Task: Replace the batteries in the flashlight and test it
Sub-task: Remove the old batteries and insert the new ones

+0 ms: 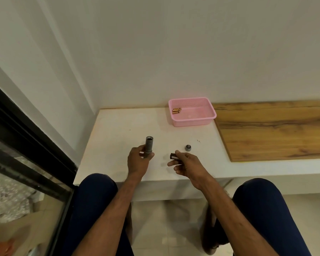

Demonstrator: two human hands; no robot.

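My left hand (138,160) grips a grey flashlight body (149,145), held upright with its open end facing up. My right hand (185,163) holds a dark cylindrical battery holder (174,156) by its end, a little above the white table. The flashlight's round end cap (188,148) lies on the table just beyond my right hand. Several copper-coloured batteries (176,110) lie in the left corner of a pink basket (209,117) at the back of the table.
The white table (118,130) meets the wall at the back and left. A wooden board (273,130) covers the surface to the right of the basket. A dark window frame (26,137) runs along the left. My knees sit below the table's front edge.
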